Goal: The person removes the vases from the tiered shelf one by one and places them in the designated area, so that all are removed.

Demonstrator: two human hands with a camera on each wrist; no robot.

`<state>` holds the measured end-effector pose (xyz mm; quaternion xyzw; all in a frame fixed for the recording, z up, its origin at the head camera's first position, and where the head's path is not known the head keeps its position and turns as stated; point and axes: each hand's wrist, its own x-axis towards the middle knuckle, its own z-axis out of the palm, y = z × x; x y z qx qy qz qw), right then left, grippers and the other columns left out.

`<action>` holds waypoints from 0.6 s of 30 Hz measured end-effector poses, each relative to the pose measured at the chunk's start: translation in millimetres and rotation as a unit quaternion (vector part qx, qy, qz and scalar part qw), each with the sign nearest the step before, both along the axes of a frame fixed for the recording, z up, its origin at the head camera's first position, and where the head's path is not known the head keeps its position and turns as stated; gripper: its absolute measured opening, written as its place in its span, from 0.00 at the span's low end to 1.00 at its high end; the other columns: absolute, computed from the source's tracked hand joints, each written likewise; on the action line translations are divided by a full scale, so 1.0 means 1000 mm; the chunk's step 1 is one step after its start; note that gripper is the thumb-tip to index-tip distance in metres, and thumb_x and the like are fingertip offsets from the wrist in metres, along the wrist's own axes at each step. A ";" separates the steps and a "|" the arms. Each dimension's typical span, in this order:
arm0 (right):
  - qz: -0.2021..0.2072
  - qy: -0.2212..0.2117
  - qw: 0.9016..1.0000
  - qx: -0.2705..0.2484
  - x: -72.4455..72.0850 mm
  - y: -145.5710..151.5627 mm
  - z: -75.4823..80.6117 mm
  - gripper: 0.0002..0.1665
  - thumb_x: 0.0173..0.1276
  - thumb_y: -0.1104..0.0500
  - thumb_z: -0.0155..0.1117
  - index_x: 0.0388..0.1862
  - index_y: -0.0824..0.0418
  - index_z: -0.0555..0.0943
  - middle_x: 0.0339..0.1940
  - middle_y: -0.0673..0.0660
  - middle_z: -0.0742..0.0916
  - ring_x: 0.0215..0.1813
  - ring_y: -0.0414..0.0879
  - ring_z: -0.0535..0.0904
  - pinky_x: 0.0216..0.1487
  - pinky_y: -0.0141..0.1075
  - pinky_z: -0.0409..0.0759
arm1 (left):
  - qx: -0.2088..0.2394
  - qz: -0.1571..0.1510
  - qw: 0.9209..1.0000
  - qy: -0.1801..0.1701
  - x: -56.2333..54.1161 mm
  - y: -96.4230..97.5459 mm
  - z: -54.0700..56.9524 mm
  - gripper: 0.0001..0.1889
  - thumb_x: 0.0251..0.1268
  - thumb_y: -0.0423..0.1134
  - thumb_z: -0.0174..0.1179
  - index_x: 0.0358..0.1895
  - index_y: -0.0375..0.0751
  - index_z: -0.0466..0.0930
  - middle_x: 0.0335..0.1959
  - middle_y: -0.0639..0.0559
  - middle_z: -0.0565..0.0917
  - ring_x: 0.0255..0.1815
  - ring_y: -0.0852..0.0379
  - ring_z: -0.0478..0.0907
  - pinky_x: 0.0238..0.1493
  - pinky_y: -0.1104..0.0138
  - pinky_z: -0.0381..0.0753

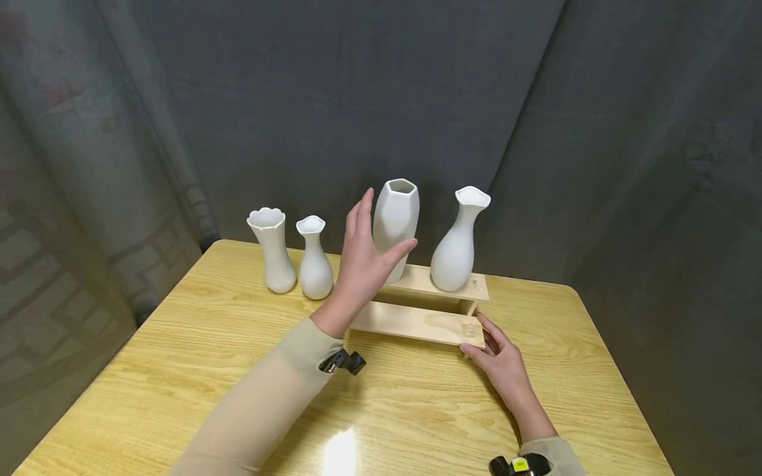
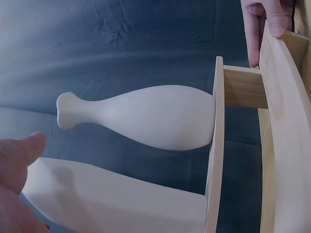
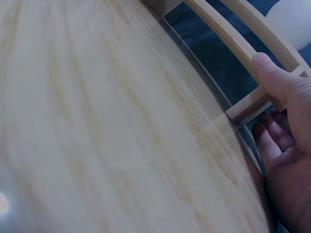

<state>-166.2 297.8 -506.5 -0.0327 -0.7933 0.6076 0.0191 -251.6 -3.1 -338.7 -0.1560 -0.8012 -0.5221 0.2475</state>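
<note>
A two-step wooden stand (image 1: 417,322) bears two white vases on its upper step. One is a tall faceted vase (image 1: 395,218); to its right is a slim-necked vase (image 1: 454,254) with a wavy rim. My left hand (image 1: 363,264) is raised beside the faceted vase, thumb and fingers spread apart. In the left wrist view the thumb (image 2: 29,148) lies by that vase's top; whether it touches cannot be told. My right hand (image 1: 503,363) grips the right end of the lower step, with the thumb (image 3: 272,73) on its front edge and the fingers behind the support.
Left of the stand, a scalloped-rim white vase (image 1: 274,254) and a smaller slim-necked white vase (image 1: 315,268) stand on the wooden table (image 1: 178,370). Dark grey curtains (image 1: 333,99) hang behind the table and at its sides.
</note>
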 end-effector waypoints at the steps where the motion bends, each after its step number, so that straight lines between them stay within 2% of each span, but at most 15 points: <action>1: 0.000 0.000 1.000 0.002 0.000 0.000 0.000 0.54 0.74 0.50 0.80 0.92 0.49 0.61 0.91 0.57 0.63 0.87 0.54 0.63 0.67 0.18 0.71 | 0.000 0.002 1.000 -0.005 -0.001 0.002 0.000 0.60 0.64 0.50 0.83 0.92 0.50 0.50 0.86 0.43 0.60 0.84 0.44 0.61 0.80 0.45 0.67; 8: 0.000 -0.007 1.000 0.018 0.001 0.001 0.001 0.54 0.75 0.47 0.79 0.92 0.47 0.61 0.91 0.55 0.61 0.88 0.54 0.60 0.79 0.33 0.67 | -0.002 0.013 1.000 -0.016 -0.008 0.009 -0.001 0.59 0.65 0.51 0.83 0.91 0.51 0.51 0.85 0.42 0.62 0.81 0.43 0.65 0.75 0.44 0.72; 18: -0.001 -0.013 1.000 0.017 0.001 0.002 0.000 0.55 0.74 0.47 0.80 0.92 0.46 0.60 0.91 0.56 0.61 0.88 0.54 0.61 0.79 0.36 0.68 | 0.004 0.016 0.999 -0.031 -0.014 0.012 -0.001 0.58 0.66 0.50 0.82 0.91 0.49 0.52 0.82 0.39 0.65 0.77 0.42 0.68 0.70 0.43 0.76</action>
